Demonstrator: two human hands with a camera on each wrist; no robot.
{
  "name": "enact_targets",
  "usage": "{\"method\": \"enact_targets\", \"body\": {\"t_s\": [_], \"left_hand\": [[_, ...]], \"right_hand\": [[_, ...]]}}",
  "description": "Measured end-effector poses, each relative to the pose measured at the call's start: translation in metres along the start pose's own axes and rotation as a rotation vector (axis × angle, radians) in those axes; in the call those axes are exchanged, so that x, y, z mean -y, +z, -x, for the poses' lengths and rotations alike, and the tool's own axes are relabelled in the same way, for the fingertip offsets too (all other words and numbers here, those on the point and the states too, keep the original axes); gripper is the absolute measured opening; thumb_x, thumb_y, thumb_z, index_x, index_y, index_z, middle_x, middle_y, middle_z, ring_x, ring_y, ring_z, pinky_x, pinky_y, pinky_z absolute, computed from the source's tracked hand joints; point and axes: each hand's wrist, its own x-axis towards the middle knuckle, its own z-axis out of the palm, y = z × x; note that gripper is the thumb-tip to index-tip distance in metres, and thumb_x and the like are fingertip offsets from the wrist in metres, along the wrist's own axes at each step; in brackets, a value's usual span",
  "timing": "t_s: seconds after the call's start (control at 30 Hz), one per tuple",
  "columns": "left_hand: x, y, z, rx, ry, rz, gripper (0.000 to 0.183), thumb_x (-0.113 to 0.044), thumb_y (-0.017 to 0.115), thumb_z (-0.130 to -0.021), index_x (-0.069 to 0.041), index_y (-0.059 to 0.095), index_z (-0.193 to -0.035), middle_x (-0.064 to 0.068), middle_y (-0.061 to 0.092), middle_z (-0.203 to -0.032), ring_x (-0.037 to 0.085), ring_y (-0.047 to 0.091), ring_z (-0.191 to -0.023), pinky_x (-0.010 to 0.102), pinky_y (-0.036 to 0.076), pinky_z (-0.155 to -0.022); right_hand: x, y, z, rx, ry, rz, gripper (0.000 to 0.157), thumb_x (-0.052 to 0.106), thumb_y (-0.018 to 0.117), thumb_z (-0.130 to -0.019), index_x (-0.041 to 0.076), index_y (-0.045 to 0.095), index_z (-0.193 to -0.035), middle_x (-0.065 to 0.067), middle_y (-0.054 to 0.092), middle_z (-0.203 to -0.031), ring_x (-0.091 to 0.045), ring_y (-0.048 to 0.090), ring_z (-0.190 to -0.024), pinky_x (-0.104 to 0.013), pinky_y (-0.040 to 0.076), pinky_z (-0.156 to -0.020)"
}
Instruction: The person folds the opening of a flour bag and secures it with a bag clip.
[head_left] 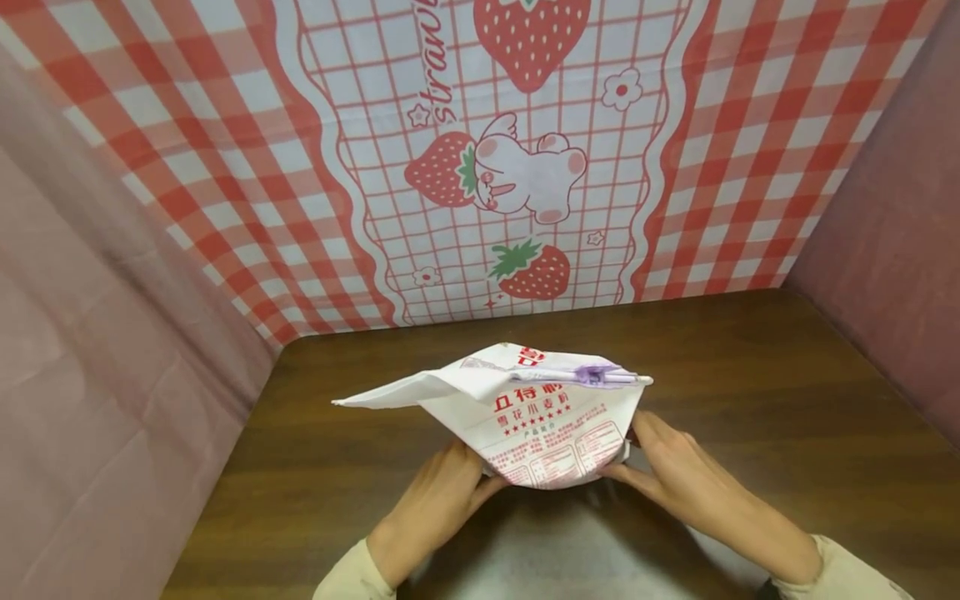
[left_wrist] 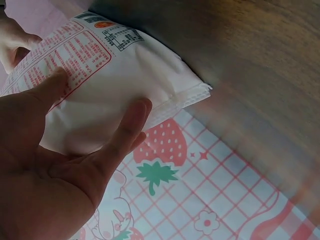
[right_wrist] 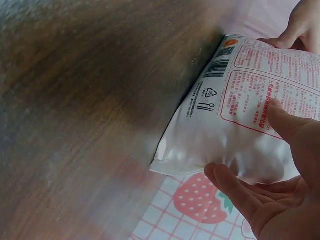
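Observation:
A white flour bag [head_left: 562,421] with red lettering stands upright near the front of the table, its top folded over and one pointed flap reaching left. A purple piece [head_left: 596,375] lies along the folded top. My left hand [head_left: 442,487] grips the bag's left side, with the thumb at the near face. On the opposite side my right hand [head_left: 675,467] holds it, thumb low on the near face. In the right wrist view the bag [right_wrist: 250,100] shows a barcode and red text boxes. The left wrist view shows fingers spread on its side, close to the crimped corner.
The dark wooden table [head_left: 315,467] extends around the bag. Behind it hangs a red-and-white checked cloth [head_left: 720,167] with strawberry prints. Pink cloth [head_left: 90,375] borders the left, and a similar panel [head_left: 892,217] borders the right.

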Motion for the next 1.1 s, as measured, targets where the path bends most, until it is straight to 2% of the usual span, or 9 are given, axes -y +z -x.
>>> {"method": "enact_targets", "body": {"t_s": [0.27, 0.5, 0.7, 0.83, 0.93, 1.1], "left_hand": [[-0.001, 0.003, -0.001, -0.010, -0.007, 0.008, 0.040, -0.032, 0.073, -0.090, -0.008, 0.057, -0.118, 0.010, 0.062, -0.099, 0.026, 0.067, -0.083, 0.037, 0.056, -0.061], [0.003, 0.005, -0.006, -0.002, -0.011, 0.009, 0.042, -0.031, 0.072, -0.091, -0.006, 0.055, -0.121, 0.012, 0.060, -0.101, 0.027, 0.068, -0.085, 0.037, 0.057, -0.063], [0.012, 0.006, -0.015, 0.013, -0.013, 0.010, 0.045, -0.028, 0.073, -0.090, -0.005, 0.053, -0.124, 0.010, 0.060, -0.102, 0.026, 0.068, -0.089, 0.038, 0.058, -0.068], [0.020, 0.004, -0.023, 0.025, -0.004, 0.001, 0.047, -0.028, 0.075, -0.089, -0.005, 0.052, -0.124, 0.009, 0.061, -0.101, 0.026, 0.068, -0.088, 0.037, 0.058, -0.068], [0.025, 0.003, -0.031, 0.035, -0.009, 0.001, 0.043, -0.026, 0.076, -0.089, -0.004, 0.055, -0.119, 0.010, 0.062, -0.097, 0.027, 0.069, -0.084, 0.038, 0.057, -0.065], [0.035, 0.004, -0.049, 0.038, -0.012, 0.005, 0.046, -0.026, 0.075, -0.090, -0.003, 0.054, -0.123, 0.011, 0.062, -0.099, 0.028, 0.069, -0.082, 0.040, 0.057, -0.065]], "right_hand": [[-0.001, 0.000, 0.001, -0.002, 0.010, 0.027, 0.057, 0.030, 0.089, -0.072, 0.007, 0.055, -0.112, -0.005, 0.063, -0.095, -0.020, 0.068, -0.081, -0.036, 0.057, -0.062], [-0.003, 0.003, -0.003, -0.011, -0.004, 0.027, 0.064, 0.029, 0.088, -0.073, 0.002, 0.054, -0.119, -0.009, 0.063, -0.099, -0.025, 0.069, -0.083, -0.040, 0.057, -0.064], [-0.009, 0.008, -0.014, -0.012, -0.018, -0.010, 0.069, 0.026, 0.089, -0.073, 0.001, 0.051, -0.125, -0.010, 0.063, -0.101, -0.028, 0.069, -0.089, -0.043, 0.057, -0.068], [-0.013, 0.011, -0.021, -0.026, -0.033, -0.010, 0.063, 0.024, 0.089, -0.073, 0.000, 0.053, -0.117, -0.010, 0.062, -0.096, -0.027, 0.068, -0.084, -0.041, 0.056, -0.065], [-0.018, 0.013, -0.028, -0.032, -0.040, -0.008, 0.060, 0.024, 0.089, -0.073, -0.001, 0.053, -0.114, -0.012, 0.062, -0.095, -0.027, 0.067, -0.082, -0.041, 0.056, -0.063], [-0.028, 0.014, -0.042, -0.009, -0.012, -0.017, 0.065, 0.025, 0.088, -0.075, -0.003, 0.051, -0.121, -0.016, 0.064, -0.098, -0.033, 0.068, -0.087, -0.045, 0.057, -0.067]]}}
